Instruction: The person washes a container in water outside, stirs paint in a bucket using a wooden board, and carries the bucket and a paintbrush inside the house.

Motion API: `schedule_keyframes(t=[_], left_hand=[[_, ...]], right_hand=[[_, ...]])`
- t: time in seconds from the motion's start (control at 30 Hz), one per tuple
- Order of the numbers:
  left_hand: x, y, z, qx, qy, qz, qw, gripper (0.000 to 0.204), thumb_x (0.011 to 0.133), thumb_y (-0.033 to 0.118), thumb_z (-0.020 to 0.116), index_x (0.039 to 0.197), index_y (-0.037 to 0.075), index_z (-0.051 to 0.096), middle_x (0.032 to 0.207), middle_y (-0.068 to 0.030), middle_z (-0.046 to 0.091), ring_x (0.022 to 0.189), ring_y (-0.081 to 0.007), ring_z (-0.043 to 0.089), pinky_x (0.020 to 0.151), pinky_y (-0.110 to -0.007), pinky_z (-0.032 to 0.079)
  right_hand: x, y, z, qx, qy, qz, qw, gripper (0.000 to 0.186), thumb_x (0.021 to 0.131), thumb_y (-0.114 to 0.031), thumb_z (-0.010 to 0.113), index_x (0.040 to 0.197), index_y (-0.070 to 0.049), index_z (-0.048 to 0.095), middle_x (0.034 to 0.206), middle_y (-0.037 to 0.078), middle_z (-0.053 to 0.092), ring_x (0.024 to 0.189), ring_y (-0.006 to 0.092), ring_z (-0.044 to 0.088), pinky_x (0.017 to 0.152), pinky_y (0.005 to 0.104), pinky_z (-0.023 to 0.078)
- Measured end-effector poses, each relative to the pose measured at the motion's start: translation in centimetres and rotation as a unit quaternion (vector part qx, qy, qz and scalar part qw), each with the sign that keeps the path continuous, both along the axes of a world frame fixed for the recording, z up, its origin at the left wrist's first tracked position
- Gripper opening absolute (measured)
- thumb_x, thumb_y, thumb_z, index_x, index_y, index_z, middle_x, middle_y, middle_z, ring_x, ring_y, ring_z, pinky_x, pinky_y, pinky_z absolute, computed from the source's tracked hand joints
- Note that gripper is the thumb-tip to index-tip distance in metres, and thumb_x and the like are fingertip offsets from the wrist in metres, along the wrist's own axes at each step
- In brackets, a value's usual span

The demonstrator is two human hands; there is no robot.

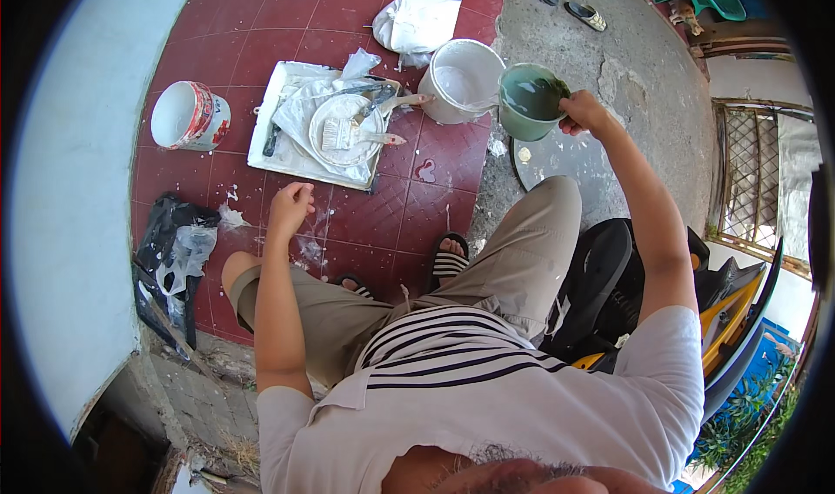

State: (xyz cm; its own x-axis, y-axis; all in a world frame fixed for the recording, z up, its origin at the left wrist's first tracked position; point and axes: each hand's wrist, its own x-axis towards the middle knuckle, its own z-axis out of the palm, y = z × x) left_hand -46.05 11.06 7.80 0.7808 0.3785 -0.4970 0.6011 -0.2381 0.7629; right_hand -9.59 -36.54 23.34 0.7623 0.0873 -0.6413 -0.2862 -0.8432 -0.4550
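Observation:
My right hand [581,114] grips the rim of a green plastic bucket [527,129], which is tilted a little and has some liquid inside. Beside it, almost touching, stands a white bucket [461,81] smeared with white paint. My left hand [294,205] hangs over the red tiles with its fingers curled in and nothing visible in them. Just ahead of that hand lies a white paint tray [265,150], holding a plastic sheet and a round white lid [335,111]. Two paintbrushes rest there; the nearer paintbrush [341,134] has white bristles and lies across the lid.
A white and red paint pail [178,120] stands left of the tray. Black and clear plastic bags [174,255] lie by the wall. A white sack-like bundle [417,24] sits at the back. Right of me are a round grey cover [565,159] and a motorbike [609,272].

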Motion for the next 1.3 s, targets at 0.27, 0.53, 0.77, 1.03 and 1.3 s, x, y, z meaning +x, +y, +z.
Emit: schedule_keyframes(t=[0.27,0.53,0.77,1.03,1.3], left_hand=[[0.0,0.0,0.3,0.005,0.006,-0.014,1.000,0.033,0.097,0.031,0.058,0.105,0.000,0.068,0.079,-0.0096,0.069,0.063,-0.0146,0.067,0.059,-0.029,0.052],[-0.4,0.1,-0.4,-0.004,0.010,-0.013,1.000,0.034,0.098,0.032,0.058,0.101,-0.001,0.067,0.077,-0.0087,0.068,0.063,-0.0145,0.067,0.059,-0.029,0.052],[0.1,-0.4,0.2,-0.013,0.011,-0.016,1.000,0.036,0.097,0.033,0.058,0.100,-0.001,0.067,0.077,-0.0082,0.068,0.063,-0.0146,0.067,0.060,-0.029,0.052],[0.3,-0.4,-0.3,0.002,0.021,-0.036,0.999,0.035,0.097,0.033,0.057,0.100,-0.001,0.067,0.078,-0.0085,0.068,0.063,-0.0143,0.066,0.059,-0.029,0.051],[0.4,-0.2,-0.6,0.002,0.030,-0.043,0.999,0.035,0.098,0.033,0.057,0.103,-0.001,0.066,0.079,-0.0087,0.068,0.063,-0.0145,0.066,0.059,-0.029,0.051]], right_hand=[[2.2,1.0,-0.2,-0.013,0.015,-0.025,0.999,0.025,0.086,-0.017,0.054,0.081,0.006,0.064,0.065,0.014,0.066,0.050,0.0203,0.064,0.046,0.0322,0.054],[2.9,1.3,-0.9,-0.017,0.006,-0.094,0.995,0.024,0.087,-0.015,0.051,0.086,0.005,0.065,0.067,0.014,0.066,0.051,0.0204,0.064,0.047,0.0331,0.055],[3.6,1.1,-0.6,-0.015,-0.005,-0.119,0.993,0.024,0.088,-0.012,0.049,0.097,0.008,0.060,0.072,0.017,0.066,0.055,0.0239,0.066,0.049,0.0370,0.056],[3.9,1.3,-0.8,-0.017,-0.021,-0.123,0.992,0.026,0.089,-0.012,0.047,0.098,0.008,0.060,0.073,0.018,0.067,0.058,0.0251,0.068,0.051,0.0382,0.057],[3.5,1.8,-1.0,-0.018,-0.041,-0.127,0.991,0.026,0.088,-0.011,0.047,0.094,0.009,0.062,0.072,0.019,0.067,0.058,0.0258,0.069,0.051,0.0376,0.058]])
